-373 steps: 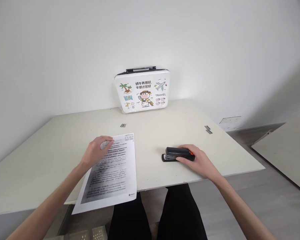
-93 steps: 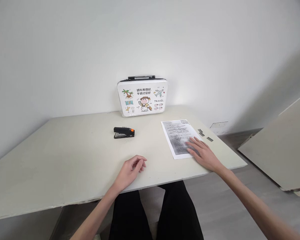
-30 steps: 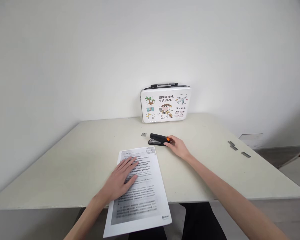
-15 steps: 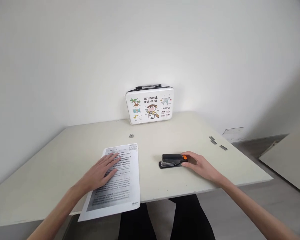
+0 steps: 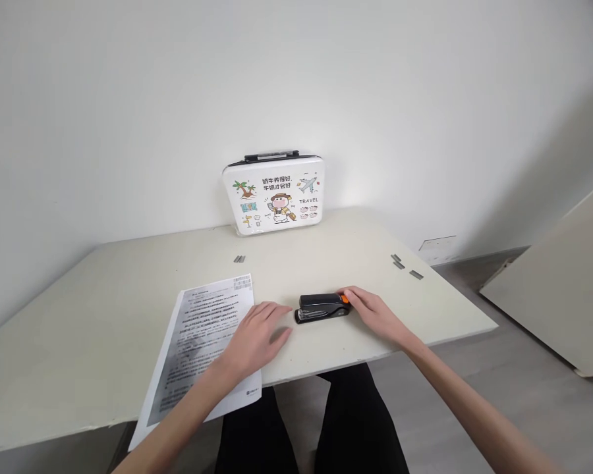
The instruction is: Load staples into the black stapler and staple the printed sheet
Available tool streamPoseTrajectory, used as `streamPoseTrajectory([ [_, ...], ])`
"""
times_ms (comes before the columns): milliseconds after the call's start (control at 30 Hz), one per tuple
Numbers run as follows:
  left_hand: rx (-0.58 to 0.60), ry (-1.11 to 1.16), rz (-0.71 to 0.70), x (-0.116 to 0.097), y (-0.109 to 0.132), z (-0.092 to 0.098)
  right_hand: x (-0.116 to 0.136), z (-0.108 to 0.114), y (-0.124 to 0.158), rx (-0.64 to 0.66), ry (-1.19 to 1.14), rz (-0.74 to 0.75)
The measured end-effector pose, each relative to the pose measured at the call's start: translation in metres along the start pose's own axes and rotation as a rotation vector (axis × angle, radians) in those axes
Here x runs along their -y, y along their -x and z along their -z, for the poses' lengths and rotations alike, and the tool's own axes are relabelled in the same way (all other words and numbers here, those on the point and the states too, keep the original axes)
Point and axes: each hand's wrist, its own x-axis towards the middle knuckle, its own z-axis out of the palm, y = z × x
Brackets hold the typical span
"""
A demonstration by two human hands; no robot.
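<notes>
A black stapler (image 5: 321, 306) with an orange part at its rear rests on the table, its mouth pointing left. My right hand (image 5: 375, 313) grips the rear end, thumb and fingers around it. Just left of the stapler's front is my left hand (image 5: 259, 336), fingers apart and holding nothing; its fingertips are close to the stapler's nose. Beneath the left hand and forearm lies a printed sheet of paper (image 5: 202, 316), partly covered by them. The sheet's lower edge hangs over the table's front edge.
A white carry case (image 5: 277, 204) with cartoon prints stands against the wall at the back of the table (image 5: 103, 316). Small grey staple strips (image 5: 240, 259) lie left of centre, and more staple strips (image 5: 398, 264) lie at the right. A white panel (image 5: 553, 289) stands beyond the right side.
My left hand has left the sheet's middle and moved right, toward the stapler's front. My right hand still grips the stapler's rear. The whole view has shifted a little.
</notes>
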Motion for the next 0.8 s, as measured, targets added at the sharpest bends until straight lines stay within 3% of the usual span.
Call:
streamPoseTrajectory([
  [167,-0.032,0.103,0.051,-0.003,-0.024,-0.014,-0.002,-0.003,-0.004,-0.038,0.039,0.000],
  [433,-0.082,0.187,0.067,-0.005,-0.038,-0.019,-0.010,-0.008,-0.004,-0.058,0.109,0.063],
  [633,-0.081,0.162,0.050,0.005,-0.029,-0.008,-0.012,-0.010,-0.001,-0.022,0.225,0.129],
  [800,-0.061,0.074,0.032,0.021,-0.008,0.008,-0.013,-0.010,-0.001,-0.027,0.217,0.086],
])
